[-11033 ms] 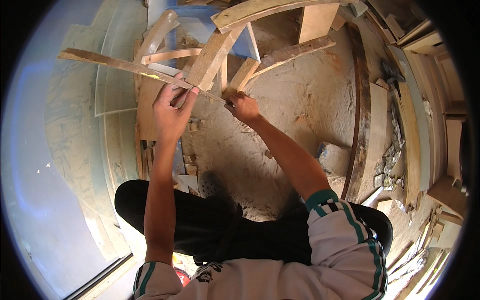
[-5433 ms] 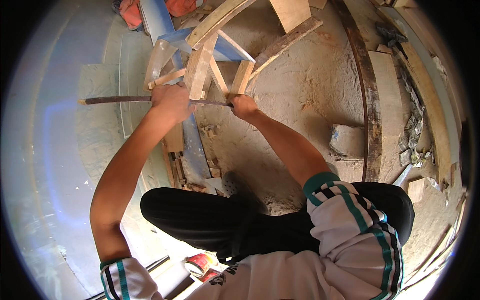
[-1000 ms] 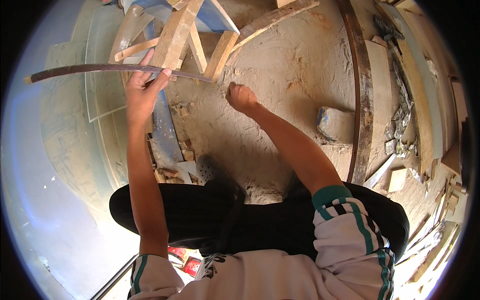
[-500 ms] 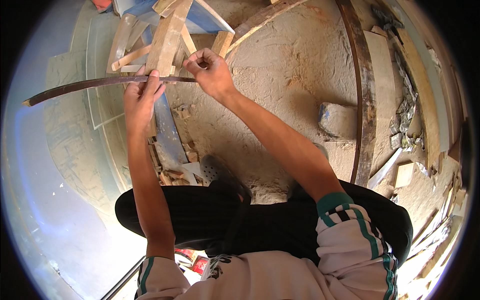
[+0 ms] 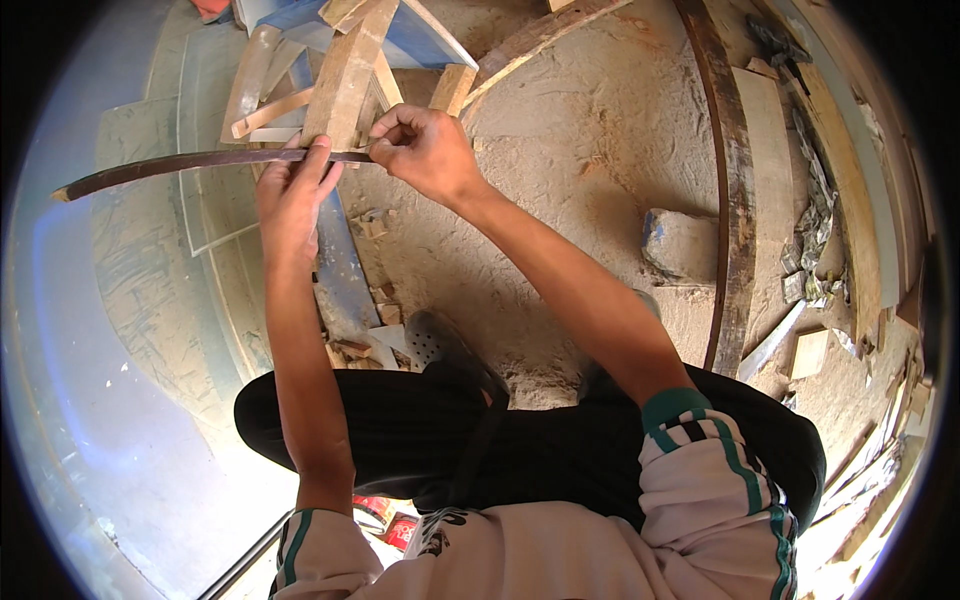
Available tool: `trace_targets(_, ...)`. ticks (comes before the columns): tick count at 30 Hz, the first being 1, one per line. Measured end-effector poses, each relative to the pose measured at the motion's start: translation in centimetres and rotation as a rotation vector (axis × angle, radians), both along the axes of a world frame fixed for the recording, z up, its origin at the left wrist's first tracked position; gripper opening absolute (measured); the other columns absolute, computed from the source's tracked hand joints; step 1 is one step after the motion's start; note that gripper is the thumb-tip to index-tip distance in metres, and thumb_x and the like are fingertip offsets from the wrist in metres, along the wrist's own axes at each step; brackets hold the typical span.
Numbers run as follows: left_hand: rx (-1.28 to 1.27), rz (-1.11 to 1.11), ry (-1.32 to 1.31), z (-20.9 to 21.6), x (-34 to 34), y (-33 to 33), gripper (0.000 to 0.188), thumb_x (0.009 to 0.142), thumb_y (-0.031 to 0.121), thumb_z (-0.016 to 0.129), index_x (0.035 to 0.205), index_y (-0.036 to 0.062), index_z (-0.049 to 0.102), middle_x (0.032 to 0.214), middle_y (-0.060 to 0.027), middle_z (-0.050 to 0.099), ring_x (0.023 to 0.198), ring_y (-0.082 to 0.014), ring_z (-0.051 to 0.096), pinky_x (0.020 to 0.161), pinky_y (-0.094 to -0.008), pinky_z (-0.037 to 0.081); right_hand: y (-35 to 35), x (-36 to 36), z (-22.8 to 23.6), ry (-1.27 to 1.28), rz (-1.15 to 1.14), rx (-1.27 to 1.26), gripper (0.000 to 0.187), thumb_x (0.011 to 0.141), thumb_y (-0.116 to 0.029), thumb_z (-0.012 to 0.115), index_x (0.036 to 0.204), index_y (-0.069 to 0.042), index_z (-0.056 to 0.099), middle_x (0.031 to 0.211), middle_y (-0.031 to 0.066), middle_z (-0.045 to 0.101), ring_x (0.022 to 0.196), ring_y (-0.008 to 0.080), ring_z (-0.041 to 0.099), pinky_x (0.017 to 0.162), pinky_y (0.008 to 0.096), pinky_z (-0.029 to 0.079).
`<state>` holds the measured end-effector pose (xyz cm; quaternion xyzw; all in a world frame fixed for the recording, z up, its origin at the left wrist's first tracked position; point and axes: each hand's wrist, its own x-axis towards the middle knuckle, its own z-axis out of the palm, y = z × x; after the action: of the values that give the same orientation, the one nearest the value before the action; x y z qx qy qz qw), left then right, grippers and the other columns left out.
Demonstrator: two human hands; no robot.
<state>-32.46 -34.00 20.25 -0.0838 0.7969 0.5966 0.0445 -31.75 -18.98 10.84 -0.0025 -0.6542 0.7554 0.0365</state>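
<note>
A long, thin, dark brown strip (image 5: 150, 173) with a pale tip lies crosswise in front of me, looking curved in this wide view. My left hand (image 5: 291, 205) is closed on it, thumb on top and fingers beneath. At the strip's right end, my right hand (image 5: 428, 152) is closed with thumb and forefinger curled into a pinch. It covers that end, and whatever is between the fingertips is hidden. Just beyond the left hand, a squared wooden beam (image 5: 345, 80) slants away, with the strip across its near end.
Wood offcuts (image 5: 270, 112) and a blue-stained board (image 5: 345, 265) lie around the beam. A block (image 5: 680, 243) sits on the dusty floor beside a long dark plank (image 5: 735, 190). More boards and scraps line the right side. Glass-like sheets (image 5: 215, 190) stand at left.
The view has shifted slightly, moving the scene a little to the right. My right hand's fingertips have come lower onto the strip and slightly closer to my left hand, which keeps its hold.
</note>
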Motion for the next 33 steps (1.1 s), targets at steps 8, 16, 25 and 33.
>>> trace_targets(8,0.014,0.001,-0.004,0.4,0.2,0.5,0.043,0.097,0.015,0.066,0.130,-0.0097,0.055,0.115,-0.0117,0.064,0.105,-0.0163,0.063,0.102,-0.0370,0.053,1.1,-1.0,1.0,-0.048,0.153,0.125,0.022,0.081,-0.014,0.070,0.099,-0.002,0.071,0.080,0.0075,0.072,0.074,0.0145,0.068,0.073,0.0299,0.053)
trace_targets(16,-0.012,0.013,-0.013,0.4,0.3,0.4,0.044,0.097,0.015,0.066,0.131,-0.0093,0.054,0.120,-0.0130,0.063,0.109,-0.0179,0.063,0.103,-0.0366,0.053,1.3,-1.6,1.5,0.014,0.186,0.190,0.020,0.083,-0.014,0.068,0.099,-0.003,0.070,0.086,0.0084,0.073,0.081,0.0167,0.068,0.077,0.0321,0.053)
trace_targets(25,-0.026,0.015,-0.008,0.6,0.3,0.5,0.045,0.097,0.016,0.065,0.133,-0.0093,0.053,0.122,-0.0141,0.062,0.111,-0.0174,0.063,0.105,-0.0340,0.051,1.7,-1.9,2.0,-0.010,0.271,0.204,0.015,0.085,-0.013,0.068,0.098,-0.006,0.073,0.090,0.0078,0.074,0.082,0.0166,0.069,0.079,0.0324,0.054)
trace_targets(33,-0.023,0.040,-0.005,0.6,0.4,0.9,0.045,0.098,0.015,0.064,0.133,-0.0099,0.052,0.121,-0.0136,0.062,0.111,-0.0175,0.063,0.107,-0.0337,0.050,1.2,-1.3,2.3,0.095,0.153,0.269,0.015,0.084,-0.012,0.069,0.098,-0.005,0.073,0.087,0.0103,0.075,0.080,0.0191,0.071,0.078,0.0325,0.056)
